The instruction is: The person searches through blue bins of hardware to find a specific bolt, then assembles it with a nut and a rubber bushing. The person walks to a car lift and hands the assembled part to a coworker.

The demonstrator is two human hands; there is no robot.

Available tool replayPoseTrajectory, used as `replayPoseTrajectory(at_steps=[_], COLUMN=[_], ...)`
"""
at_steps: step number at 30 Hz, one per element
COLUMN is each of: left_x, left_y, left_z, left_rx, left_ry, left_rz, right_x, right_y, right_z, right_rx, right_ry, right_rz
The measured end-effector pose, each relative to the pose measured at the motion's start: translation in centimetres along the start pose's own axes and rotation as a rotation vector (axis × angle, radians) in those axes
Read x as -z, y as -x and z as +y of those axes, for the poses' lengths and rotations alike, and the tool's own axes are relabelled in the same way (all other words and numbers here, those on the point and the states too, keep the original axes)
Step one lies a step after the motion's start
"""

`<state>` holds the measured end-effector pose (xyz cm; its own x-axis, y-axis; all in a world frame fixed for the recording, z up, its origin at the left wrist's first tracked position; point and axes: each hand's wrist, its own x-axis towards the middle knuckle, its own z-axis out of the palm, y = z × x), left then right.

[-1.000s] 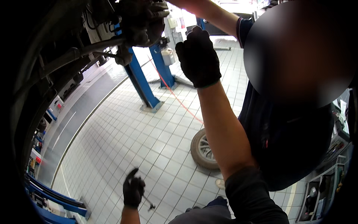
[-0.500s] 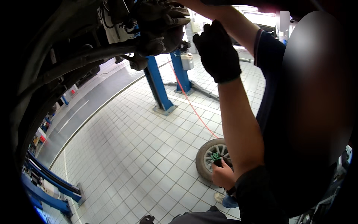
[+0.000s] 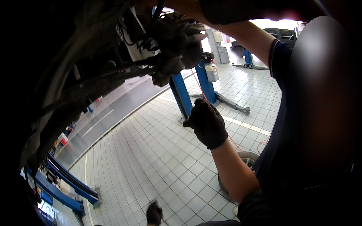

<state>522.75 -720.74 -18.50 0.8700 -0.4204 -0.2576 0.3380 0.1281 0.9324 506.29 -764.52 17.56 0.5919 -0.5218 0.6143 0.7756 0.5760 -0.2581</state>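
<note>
My right hand (image 3: pixel 208 126), in a black glove, is raised in front of me below the car's underside. Its fingers are curled; whatever they might hold is hidden. My left hand (image 3: pixel 154 213), also dark-gloved, is small and smeared at the lower edge, so its fingers cannot be read. Above them hangs a dark wheel hub and suspension assembly (image 3: pixel 177 49), with control arms running left; neither of my hands touches it. From the right, a co-worker's bare forearm (image 3: pixel 249 35) reaches toward the top of this assembly, the hand hidden.
Blue lift posts (image 3: pixel 205 81) stand ahead, with a lift arm (image 3: pixel 233 104) low over the tiled floor. A wheel (image 3: pixel 247 158) lies on the floor, partly behind my forearm. A red hose (image 3: pixel 235 143) trails nearby. Another blue post (image 3: pixel 71 180) is at lower left. The co-worker's body fills the right.
My right hand has dropped away from beside the hub assembly. My left hand shows more at the lower edge. The view has shifted, and the co-worker's lower hand with the green thing is out of sight.
</note>
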Motion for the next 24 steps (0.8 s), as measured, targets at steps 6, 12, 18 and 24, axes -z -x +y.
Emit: replayPoseTrajectory(at_steps=[6, 12, 18, 24], left_x=[-28.5, -39.1, -42.4, -41.9], left_y=[5.7, 8.7, 10.0, 9.9], left_z=[30.6, 38.3, 36.3, 38.1], left_rx=[-0.804, -0.394, -0.588, -0.539], left_ry=[-0.441, 0.067, -0.089, 0.001], left_rz=[-0.577, -1.016, -0.837, -0.805], right_x=[2.7, -2.9, -8.4, -8.5], right_y=[4.0, 5.7, 3.7, 2.8], right_z=[0.0, -2.5, -4.3, -8.2], right_rx=[0.045, 0.505, 0.628, 1.0], right_ry=[-0.069, 0.97, 0.965, 2.081], right_rz=[-0.121, -0.169, -0.003, -0.319])
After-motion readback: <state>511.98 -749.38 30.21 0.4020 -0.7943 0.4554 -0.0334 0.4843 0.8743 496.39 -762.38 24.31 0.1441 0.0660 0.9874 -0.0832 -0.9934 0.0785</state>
